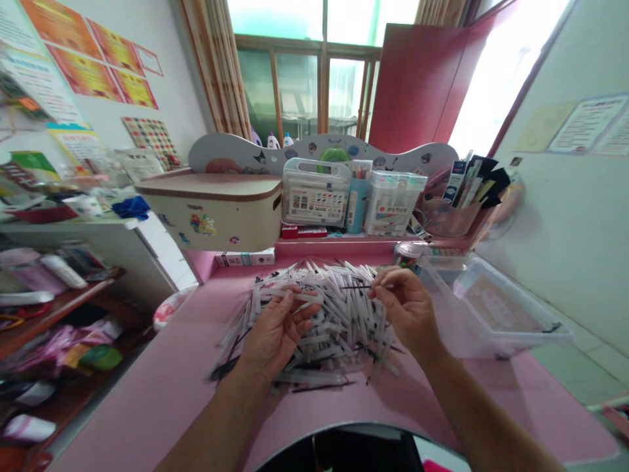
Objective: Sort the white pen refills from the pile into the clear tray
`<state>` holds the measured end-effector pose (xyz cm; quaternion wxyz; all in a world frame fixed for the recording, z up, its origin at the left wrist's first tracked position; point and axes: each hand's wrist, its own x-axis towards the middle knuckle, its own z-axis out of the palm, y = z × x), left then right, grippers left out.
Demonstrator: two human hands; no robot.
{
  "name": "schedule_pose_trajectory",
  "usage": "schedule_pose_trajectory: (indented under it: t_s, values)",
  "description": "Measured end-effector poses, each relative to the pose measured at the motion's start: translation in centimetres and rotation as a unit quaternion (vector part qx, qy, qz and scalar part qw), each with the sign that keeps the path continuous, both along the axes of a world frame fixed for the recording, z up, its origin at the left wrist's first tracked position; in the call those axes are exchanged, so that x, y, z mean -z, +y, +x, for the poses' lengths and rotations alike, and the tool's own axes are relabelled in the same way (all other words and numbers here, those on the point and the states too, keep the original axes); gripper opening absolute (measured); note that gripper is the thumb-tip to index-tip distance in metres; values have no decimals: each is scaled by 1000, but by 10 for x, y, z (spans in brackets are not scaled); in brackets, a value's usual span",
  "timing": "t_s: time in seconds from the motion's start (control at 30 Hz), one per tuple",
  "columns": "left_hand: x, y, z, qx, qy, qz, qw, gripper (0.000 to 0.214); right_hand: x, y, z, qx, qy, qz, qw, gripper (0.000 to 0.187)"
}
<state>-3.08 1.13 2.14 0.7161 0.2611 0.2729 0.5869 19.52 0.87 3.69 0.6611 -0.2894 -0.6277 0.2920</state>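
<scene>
Pink desk top [162, 393] filled the lower half of the frame, backed by a pink shelf and, in the upper middle, a wood-framed window [304, 78] with a red door [417, 78] to its right. At the centre lay a pile of white pens [339, 308], mixed with thin black pieces and spread loosely across the desk.

The left hand [275, 331] rested palm-down on the left part of the pile, its fingers loosely curled over a white barrel [295, 295] that ran under the fingertips. Whether it was really gripped could not be told.

The right hand [405, 305] hovered just above the right edge of the pile. Its thumb and forefinger were pinched closed on one end of a thin black refill [356, 287], which pointed left towards the other hand, and its remaining fingers were folded in.

Just right of that hand stood a clear plastic box [491, 308], open at the top. Along the shelf behind were two clear marker cases [314, 193], a teal cup of pens [358, 196] and a cream lidded box [211, 210]. Posters [88, 59] covered the wall at upper left, above cluttered shelves [49, 308].
</scene>
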Motion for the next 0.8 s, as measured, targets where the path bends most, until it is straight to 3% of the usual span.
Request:
schedule_pose_trajectory:
  t_s: [0.1,0.23,0.67,0.8]
  values:
    - [-1,0,1,-15,-7,-9,1000,5,-3,-4,-7,-28,151,-45,987,10]
    - [-3,2,2,-36,-20,-22,999,11,-9,-7,-11,-56,235,-81,967,12]
    - [-4,-2,5,-17,-27,-7,999,7,-5,-2,-14,-72,257,-131,955,16]
    - [-4,-5,6,-6,-19,0,1000,8,-3,0,-15,-60,267,-145,951,26]
